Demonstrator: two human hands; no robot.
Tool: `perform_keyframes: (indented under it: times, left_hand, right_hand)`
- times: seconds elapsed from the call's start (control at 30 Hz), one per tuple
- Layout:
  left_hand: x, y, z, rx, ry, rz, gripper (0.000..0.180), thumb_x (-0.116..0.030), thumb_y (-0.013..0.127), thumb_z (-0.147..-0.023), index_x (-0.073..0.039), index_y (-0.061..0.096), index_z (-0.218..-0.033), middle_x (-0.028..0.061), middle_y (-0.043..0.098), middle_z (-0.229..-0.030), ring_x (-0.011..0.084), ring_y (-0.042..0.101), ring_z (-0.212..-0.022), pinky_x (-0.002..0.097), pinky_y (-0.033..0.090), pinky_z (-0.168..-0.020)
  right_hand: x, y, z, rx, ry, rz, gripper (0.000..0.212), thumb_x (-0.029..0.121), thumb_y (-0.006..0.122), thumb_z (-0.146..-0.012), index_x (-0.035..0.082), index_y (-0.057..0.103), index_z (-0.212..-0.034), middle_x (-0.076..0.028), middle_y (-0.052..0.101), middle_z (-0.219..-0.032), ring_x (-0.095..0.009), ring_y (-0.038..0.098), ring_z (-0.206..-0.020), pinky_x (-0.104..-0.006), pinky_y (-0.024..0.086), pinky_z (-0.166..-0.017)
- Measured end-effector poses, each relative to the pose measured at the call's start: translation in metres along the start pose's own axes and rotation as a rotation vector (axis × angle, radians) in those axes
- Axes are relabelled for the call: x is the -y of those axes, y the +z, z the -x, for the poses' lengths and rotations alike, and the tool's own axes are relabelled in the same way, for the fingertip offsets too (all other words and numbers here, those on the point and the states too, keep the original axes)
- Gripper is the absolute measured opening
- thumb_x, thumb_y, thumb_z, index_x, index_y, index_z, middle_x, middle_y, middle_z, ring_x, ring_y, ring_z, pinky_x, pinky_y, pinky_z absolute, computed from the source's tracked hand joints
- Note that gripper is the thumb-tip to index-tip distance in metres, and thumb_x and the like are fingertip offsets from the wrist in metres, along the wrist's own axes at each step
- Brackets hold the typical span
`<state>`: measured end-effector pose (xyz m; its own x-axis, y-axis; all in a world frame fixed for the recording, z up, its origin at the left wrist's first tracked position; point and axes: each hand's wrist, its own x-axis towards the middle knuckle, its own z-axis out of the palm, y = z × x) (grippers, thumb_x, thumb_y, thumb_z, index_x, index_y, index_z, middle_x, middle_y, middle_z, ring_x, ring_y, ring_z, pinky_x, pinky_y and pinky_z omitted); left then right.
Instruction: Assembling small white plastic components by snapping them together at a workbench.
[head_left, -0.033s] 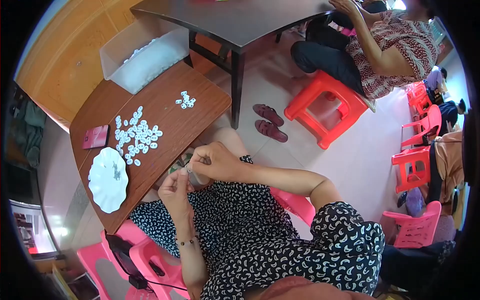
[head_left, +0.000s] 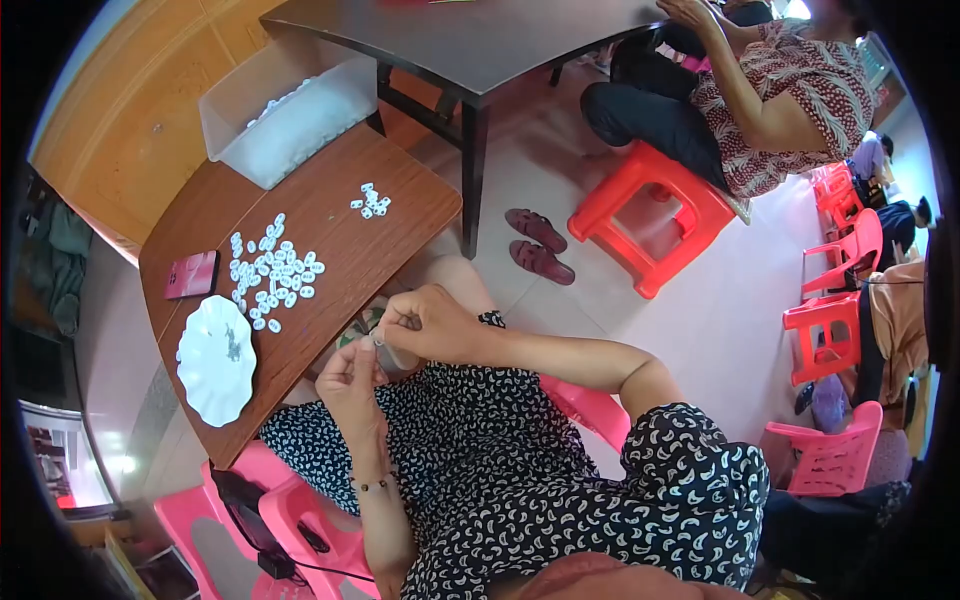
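Note:
My left hand [head_left: 350, 378] is closed in a pinch, thumb against fingers, on a small white piece [head_left: 377, 340], over my lap beside the table edge. Right against it, my right hand [head_left: 435, 322] is also closed, its fingertips meeting at the same spot; what they grip is too small to make out. On the brown table [head_left: 330, 255] lie many loose white oval pieces [head_left: 275, 270] with dark marks, plus a smaller cluster [head_left: 371, 203] farther right. A white scalloped plate [head_left: 212, 370] holds small greyish bits [head_left: 234, 345].
A translucent bin [head_left: 300, 125] of white pieces stands at the table's far end, and a pink-red flat case [head_left: 191, 275] lies near the plate. Beyond are a dark table [head_left: 440, 45], a red stool [head_left: 650, 215] with a seated person, and sandals [head_left: 540, 245] on the floor.

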<state>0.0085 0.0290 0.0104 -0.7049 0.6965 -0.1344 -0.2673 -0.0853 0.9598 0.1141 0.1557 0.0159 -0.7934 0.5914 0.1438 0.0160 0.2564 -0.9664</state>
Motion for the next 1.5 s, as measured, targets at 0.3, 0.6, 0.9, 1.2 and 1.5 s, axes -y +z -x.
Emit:
perform_keyframes:
  times: [0.3, 0.6, 0.9, 1.2, 1.5]
  left_hand:
    - [0.003, 0.000, -0.002, 0.004, 0.002, -0.002, 0.015, -0.011, 0.066, -0.088, 0.004, 0.065, -0.089, 0.0011, 0.059, -0.066, 0.0061, 0.049, -0.054, 0.0182, 0.040, -0.051]
    - [0.009, -0.006, -0.001, -0.004, -0.005, -0.108, 0.019, -0.014, 0.065, -0.089, 0.005, 0.065, -0.094, 0.0006, 0.061, -0.072, 0.0056, 0.051, -0.060, 0.0182, 0.039, -0.053]
    - [0.004, -0.005, -0.004, 0.044, -0.081, 0.110, 0.025, -0.022, 0.059, -0.094, 0.000, 0.068, -0.094, 0.0017, 0.066, -0.079, 0.0035, 0.054, -0.063, 0.0162, 0.043, -0.055]
    - [0.005, -0.010, 0.001, 0.038, -0.089, 0.153, 0.027, -0.025, 0.060, -0.094, 0.000, 0.069, -0.092, 0.0023, 0.067, -0.079, 0.0034, 0.053, -0.062, 0.0164, 0.043, -0.055]
    - [0.003, -0.010, 0.005, 0.011, -0.099, 0.146, 0.020, -0.019, 0.070, -0.086, 0.000, 0.069, -0.092, 0.0029, 0.067, -0.077, 0.0038, 0.053, -0.060, 0.0166, 0.042, -0.054]
  right_hand:
    - [0.001, 0.000, 0.000, 0.026, -0.004, -0.010, 0.019, 0.016, 0.064, -0.082, -0.003, 0.064, -0.079, -0.004, 0.061, -0.062, -0.006, 0.055, -0.059, -0.0258, 0.043, -0.054]
    - [-0.014, 0.003, 0.000, 0.021, -0.062, -0.033, 0.016, 0.014, 0.064, -0.084, -0.002, 0.065, -0.080, -0.003, 0.062, -0.063, -0.006, 0.057, -0.061, -0.0246, 0.046, -0.055]
    - [-0.001, 0.006, -0.003, 0.036, 0.218, -0.261, 0.020, 0.017, 0.065, -0.087, -0.001, 0.064, -0.079, 0.000, 0.062, -0.066, -0.003, 0.055, -0.059, -0.0194, 0.042, -0.050]
    - [0.001, 0.008, 0.000, 0.066, 0.211, -0.254, 0.018, 0.016, 0.066, -0.087, 0.000, 0.065, -0.080, 0.001, 0.062, -0.066, -0.002, 0.054, -0.059, -0.0184, 0.040, -0.051]
    - [0.007, 0.008, 0.001, 0.102, 0.234, -0.266, 0.018, 0.016, 0.066, -0.087, -0.001, 0.065, -0.082, 0.000, 0.063, -0.067, -0.002, 0.054, -0.060, -0.0182, 0.042, -0.053]
